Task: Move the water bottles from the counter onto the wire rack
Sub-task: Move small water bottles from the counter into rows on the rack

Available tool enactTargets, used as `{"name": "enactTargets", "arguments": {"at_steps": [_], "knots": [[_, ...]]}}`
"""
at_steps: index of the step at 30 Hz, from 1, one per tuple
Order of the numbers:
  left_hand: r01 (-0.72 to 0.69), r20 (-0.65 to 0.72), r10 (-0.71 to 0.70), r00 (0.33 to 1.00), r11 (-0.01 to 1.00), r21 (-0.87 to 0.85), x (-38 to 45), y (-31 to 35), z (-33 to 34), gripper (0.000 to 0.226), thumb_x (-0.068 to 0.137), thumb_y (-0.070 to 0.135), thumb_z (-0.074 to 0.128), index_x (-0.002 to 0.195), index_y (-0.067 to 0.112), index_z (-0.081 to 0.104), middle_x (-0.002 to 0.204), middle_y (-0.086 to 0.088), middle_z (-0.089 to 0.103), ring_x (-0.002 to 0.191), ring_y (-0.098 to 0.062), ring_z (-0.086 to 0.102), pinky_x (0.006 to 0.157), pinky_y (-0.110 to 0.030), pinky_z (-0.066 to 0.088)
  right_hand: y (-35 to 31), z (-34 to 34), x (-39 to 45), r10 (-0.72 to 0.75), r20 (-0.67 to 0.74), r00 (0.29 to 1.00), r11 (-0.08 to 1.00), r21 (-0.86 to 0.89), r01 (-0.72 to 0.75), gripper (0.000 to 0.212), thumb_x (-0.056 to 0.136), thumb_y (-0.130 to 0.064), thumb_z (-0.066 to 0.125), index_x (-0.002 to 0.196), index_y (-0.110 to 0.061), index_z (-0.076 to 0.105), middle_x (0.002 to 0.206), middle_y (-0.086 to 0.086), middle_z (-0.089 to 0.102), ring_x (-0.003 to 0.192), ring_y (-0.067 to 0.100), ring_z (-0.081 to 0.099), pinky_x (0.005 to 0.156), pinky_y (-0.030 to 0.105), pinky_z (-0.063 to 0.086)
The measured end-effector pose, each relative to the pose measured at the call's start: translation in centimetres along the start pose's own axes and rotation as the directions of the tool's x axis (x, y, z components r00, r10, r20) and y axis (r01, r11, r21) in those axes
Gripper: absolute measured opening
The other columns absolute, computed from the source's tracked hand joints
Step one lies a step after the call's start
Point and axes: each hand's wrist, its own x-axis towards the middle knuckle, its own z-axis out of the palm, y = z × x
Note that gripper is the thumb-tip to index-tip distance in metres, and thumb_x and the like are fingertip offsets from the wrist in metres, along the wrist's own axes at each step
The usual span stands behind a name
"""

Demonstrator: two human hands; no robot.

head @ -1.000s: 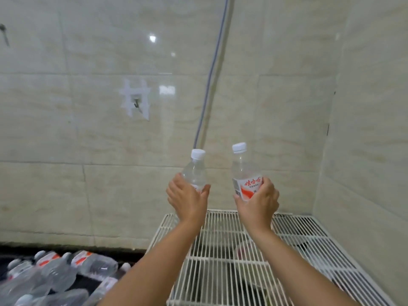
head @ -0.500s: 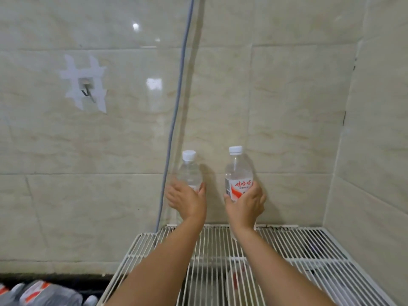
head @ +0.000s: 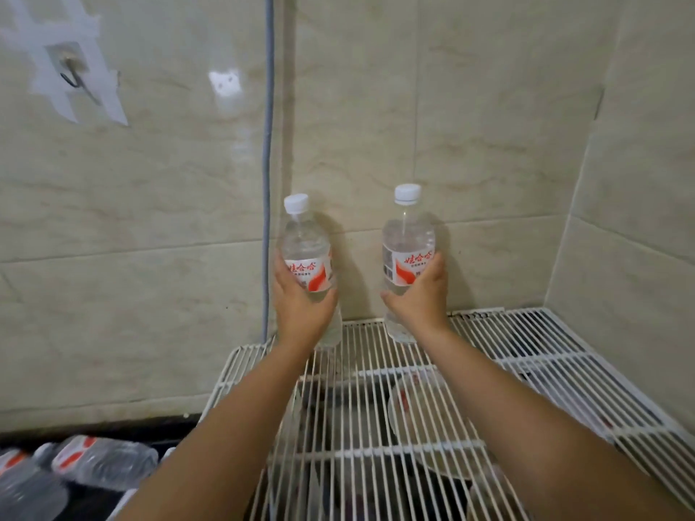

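Observation:
Two clear water bottles with white caps and red-and-white labels stand upright at the back of the white wire rack, close to the tiled wall. My left hand grips the left bottle around its lower body. My right hand grips the right bottle the same way. Both bottle bases appear to rest on the rack's rear wires. Several more bottles lie on their sides on the dark counter at the lower left.
A grey cable runs down the wall just left of the left bottle. A taped wall hook sits at the upper left. The side wall closes off the rack on the right. Dark items and a round lid show under the rack wires.
Both hands carried the bottles forward and down from mid-air to the rear of the rack. The view swung right and closer to the corner.

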Motion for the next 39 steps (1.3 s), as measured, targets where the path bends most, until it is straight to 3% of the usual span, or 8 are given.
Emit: {"name": "enactTargets", "arguments": {"at_steps": [3,5,13,20,23,28,33,39], "knots": [[-0.020,0.077,0.017,0.997,0.999,0.036,-0.4,-0.6,-0.3,0.098,0.076,0.022,0.073,0.146,0.023,0.005,0.144,-0.007,0.034,0.129,-0.026,0.041,0.103,-0.042,0.037,0.1,-0.2,-0.1,0.000,-0.007,1.000,0.999,0.050,0.001,0.079,0.073,-0.007,0.073,0.135,-0.007,0.024,0.132,0.015,0.040,0.121,0.028,0.045,0.088,0.024,0.038],[-0.007,0.050,0.007,0.999,1.000,0.004,-0.8,-0.5,0.1,0.092,0.078,0.018,0.071,0.146,0.019,0.009,0.144,-0.007,0.033,0.130,-0.025,0.039,0.103,-0.038,0.036,-0.1,0.5,-0.5,0.009,-0.056,0.998,0.997,0.074,-0.005,0.071,0.073,-0.006,0.073,0.130,-0.007,0.031,0.130,0.014,0.043,0.118,0.027,0.048,0.084,0.021,0.037],[0.010,-0.025,-0.010,1.000,1.000,-0.001,-1.4,-0.4,1.8,0.086,0.081,0.018,0.068,0.145,0.016,0.010,0.140,-0.011,0.033,0.129,-0.027,0.036,0.105,-0.039,0.034,-1.0,3.1,-1.4,-0.029,-0.111,0.993,0.999,0.026,0.032,0.073,0.075,-0.009,0.073,0.133,-0.005,0.030,0.133,0.016,0.039,0.122,0.028,0.045,0.097,0.031,0.041],[0.098,-0.017,-0.097,0.995,0.990,0.104,-2.2,0.2,1.7,0.087,0.085,0.026,0.062,0.147,0.023,0.001,0.137,-0.015,0.033,0.124,-0.031,0.039,0.098,-0.041,0.040,-0.9,2.1,-2.0,0.171,0.004,0.985,0.985,0.003,-0.171,0.092,0.078,-0.007,0.070,0.144,-0.011,0.007,0.139,0.021,0.029,0.121,0.036,0.045,0.092,0.036,0.044],[0.140,-0.011,-0.140,0.990,0.979,0.150,-2.2,0.4,1.6,0.085,0.088,0.028,0.059,0.147,0.023,-0.002,0.136,-0.018,0.032,0.122,-0.033,0.039,0.096,-0.041,0.040,-0.8,2.3,-2.5,0.157,-0.009,0.988,0.988,-0.009,-0.157,0.083,0.077,-0.005,0.069,0.141,-0.013,0.017,0.135,0.019,0.036,0.116,0.035,0.049,0.088,0.036,0.045],[0.100,0.004,-0.100,0.995,0.993,0.067,-1.8,-0.2,1.1,0.084,0.087,0.025,0.061,0.147,0.024,0.002,0.140,-0.015,0.032,0.125,-0.032,0.039,0.099,-0.042,0.038,-0.5,2.9,-2.8,0.133,-0.050,0.990,0.991,-0.010,-0.133,0.078,0.076,-0.008,0.072,0.139,-0.012,0.025,0.134,0.018,0.040,0.117,0.035,0.050,0.092,0.040,0.046],[0.115,0.058,-0.114,0.992,0.993,-0.028,-2.3,0.7,2.1,0.084,0.086,0.022,0.062,0.147,0.024,0.004,0.136,-0.014,0.033,0.123,-0.029,0.041,0.099,-0.039,0.039,-0.4,2.7,-2.8,0.108,0.003,0.994,0.994,-0.033,-0.108,0.081,0.075,-0.011,0.073,0.139,-0.014,0.025,0.135,0.015,0.040,0.120,0.031,0.048,0.092,0.037,0.044],[0.091,0.086,-0.094,0.992,0.995,0.040,-2.5,1.0,2.7,0.081,0.088,0.025,0.059,0.147,0.024,0.003,0.135,-0.016,0.031,0.125,-0.031,0.037,0.100,-0.039,0.038,0.7,0.9,-1.8,0.100,0.186,0.978,0.992,-0.093,-0.084,0.071,0.078,-0.002,0.066,0.138,-0.014,0.028,0.136,0.012,0.042,0.120,0.027,0.048,0.088,0.027,0.040]]}}
